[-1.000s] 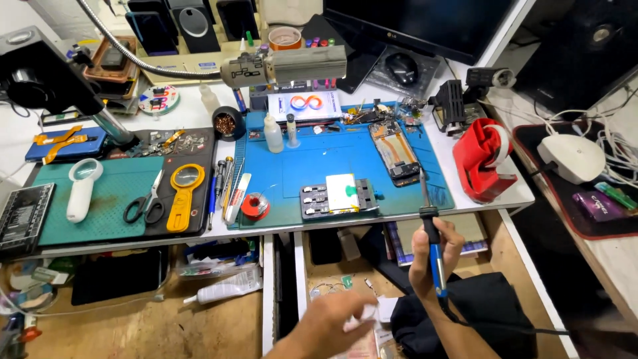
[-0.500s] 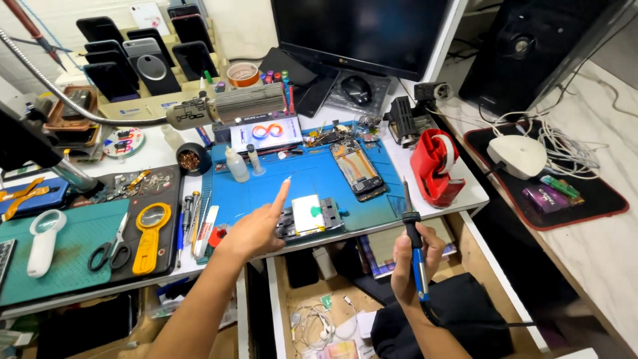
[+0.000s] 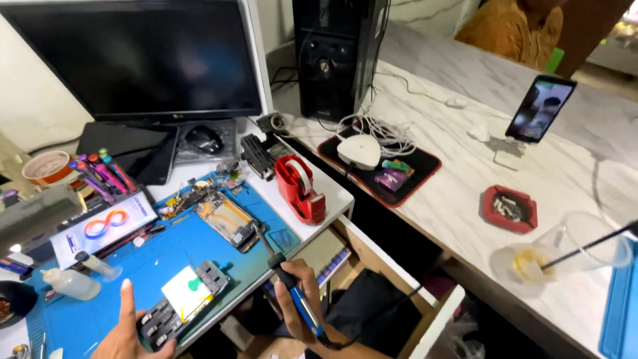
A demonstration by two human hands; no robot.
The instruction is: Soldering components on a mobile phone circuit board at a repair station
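**Gripping the iron, free hand waiting at the mat's front edge**

Holding steady, our right hand point(image 3: 297, 300) has its fingers wrapped fully around the blue-and-black soldering iron point(image 3: 292, 292), fist-style, with the tip slanting up and away over the front edge of the blue work mat point(image 3: 159, 256). We judge that grip keeps the hot end well clear of our skin and aimed at the work. The cord trails down toward the open drawer point(image 3: 392, 266) below the desk.

Our left hand point(image 3: 126, 332) sits at the mat's near edge, fingers spread open and holding nothing, thumb raised, just beside the dark clamp fixture point(image 3: 179, 302) that carries a white part with a green spot. It looks placed to brace that fixture.

Further back on the mat lies an opened phone point(image 3: 226, 219), innards facing up. Near the desk's right edge stands a red tape dispenser point(image 3: 300, 187); a small clear bottle point(image 3: 70, 282) rests toward the left. On the marble counter beyond, a propped phone point(image 3: 539, 110) and a red ashtray point(image 3: 508, 209) sit well apart from us.
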